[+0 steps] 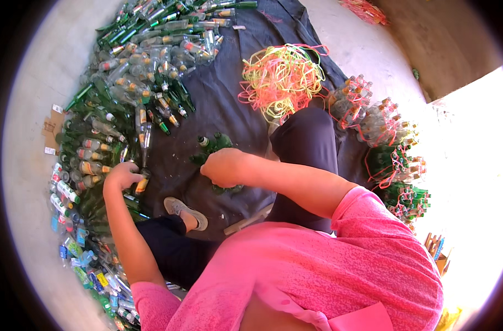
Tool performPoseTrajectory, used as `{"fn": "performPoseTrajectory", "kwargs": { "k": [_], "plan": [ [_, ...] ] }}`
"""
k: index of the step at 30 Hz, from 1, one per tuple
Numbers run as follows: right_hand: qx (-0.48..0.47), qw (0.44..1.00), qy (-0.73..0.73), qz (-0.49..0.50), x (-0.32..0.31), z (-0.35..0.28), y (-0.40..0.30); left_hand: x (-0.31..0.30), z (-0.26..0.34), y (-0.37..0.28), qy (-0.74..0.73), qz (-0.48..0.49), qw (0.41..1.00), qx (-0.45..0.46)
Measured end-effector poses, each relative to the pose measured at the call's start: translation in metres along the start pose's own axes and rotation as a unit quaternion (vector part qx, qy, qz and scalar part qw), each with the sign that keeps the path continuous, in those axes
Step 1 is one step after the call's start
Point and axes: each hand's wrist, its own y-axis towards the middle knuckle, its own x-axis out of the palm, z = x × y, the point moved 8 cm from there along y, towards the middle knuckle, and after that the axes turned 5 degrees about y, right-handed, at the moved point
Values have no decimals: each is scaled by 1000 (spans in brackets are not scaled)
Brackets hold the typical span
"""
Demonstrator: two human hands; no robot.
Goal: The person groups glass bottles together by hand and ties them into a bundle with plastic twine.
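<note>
My left hand (122,177) reaches into the edge of a large heap of glass bottles (90,155). Its fingers are at a clear bottle with a yellow-orange label (142,185); whether they have closed on it is hard to tell. Over a small cluster of green glass bottles (223,141) on the dark sheet (173,153), between my legs, is my right hand (223,167). It hides part of the cluster, and its fingertips are turned out of sight.
Tangled pink and yellow plastic strapping (284,78) lies beyond my knee. Bottle bundles tied with pink strapping (350,101) stand along the right. Plastic bottles (75,244) are piled at lower left, and flattened cardboard (53,128) lies by the heap.
</note>
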Motion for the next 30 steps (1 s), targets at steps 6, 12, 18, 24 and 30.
{"fn": "performPoseTrajectory", "kwargs": {
  "k": [6,12,18,24,30],
  "plan": [
    [8,1000,3,2,0,5,-10,-42,86,-23,-194,101,970,110],
    [-12,1000,3,20,-1,-4,-8,-28,77,-25,-137,13,989,58],
    [-14,999,46,0,-22,-3,-20,-24,90,-27,-164,-9,985,61],
    [3,915,287,282,-161,78,-93,-21,89,-37,-152,26,985,71],
    [112,763,520,368,-170,273,-101,-28,101,-38,-135,22,987,81]
  ]
}}
